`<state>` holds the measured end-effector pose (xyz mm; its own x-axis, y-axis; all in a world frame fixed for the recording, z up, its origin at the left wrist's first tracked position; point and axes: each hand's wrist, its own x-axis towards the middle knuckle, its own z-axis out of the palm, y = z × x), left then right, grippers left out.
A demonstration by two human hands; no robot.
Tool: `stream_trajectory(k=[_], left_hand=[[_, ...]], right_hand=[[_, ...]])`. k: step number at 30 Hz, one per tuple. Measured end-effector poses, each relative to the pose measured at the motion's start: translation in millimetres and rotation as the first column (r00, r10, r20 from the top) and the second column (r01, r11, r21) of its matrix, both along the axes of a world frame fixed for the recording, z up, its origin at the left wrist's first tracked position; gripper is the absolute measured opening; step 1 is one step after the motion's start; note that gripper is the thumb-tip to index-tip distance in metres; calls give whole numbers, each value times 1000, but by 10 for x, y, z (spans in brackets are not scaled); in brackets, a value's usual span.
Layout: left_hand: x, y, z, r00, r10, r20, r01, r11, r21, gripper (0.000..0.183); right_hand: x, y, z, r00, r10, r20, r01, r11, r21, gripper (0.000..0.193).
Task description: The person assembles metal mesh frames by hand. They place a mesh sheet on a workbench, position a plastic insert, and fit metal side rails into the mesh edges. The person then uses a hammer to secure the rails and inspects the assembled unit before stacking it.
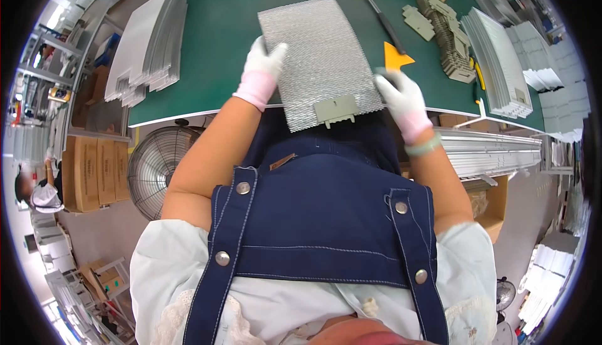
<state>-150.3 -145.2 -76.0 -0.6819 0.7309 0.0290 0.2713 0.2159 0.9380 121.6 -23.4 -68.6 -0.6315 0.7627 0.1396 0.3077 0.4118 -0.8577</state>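
A silver mesh panel [313,50] is held at the table's near edge, its lower end jutting toward my body. A grey-green plastic piece [335,110] sits at that lower end. My left hand [264,69], in a white glove with a pink cuff, grips the panel's left edge, thumb on top. On the opposite side my right hand [401,97], gloved alike, is closed at the right edge near the lower corner; its fingertips are partly hidden. Just beyond the right hand lie an orange scraper [396,58] and a hammer [384,22] with a dark handle.
A stack of similar panels [150,37] stands on the green table [219,25] at left, another stack [498,63] at right. Rows of grey-green plastic pieces [448,41] lie beside yellow-handled pliers [479,75]. Below the table stand a fan [157,166] and cardboard boxes [94,169].
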Motion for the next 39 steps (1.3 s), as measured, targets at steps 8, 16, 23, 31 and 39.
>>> stream_trajectory(k=[8,16,23,31,39], left_hand=[[-332,278,168,655,-85,751,-161,955,248,46],[-677,323,-280,913,-264,-310,263,964,-47,57],[-168,439,-507,308,-502,-808,2,850,-527,68],[-435,829,-432,232,-585,-777,3,800,-601,69],[4,501,122,731,-336,-594,301,940,-160,56]], right_hand=[[-910,461,-245,882,-151,447,5,951,310,50],[-887,339,-129,796,-232,559,-45,898,437,43],[-81,311,-277,947,-313,-70,286,725,627,43],[2502,753,-1250,29,-920,392,975,113,193,57],[3142,1045,-1902,279,-319,906,618,781,85,41]])
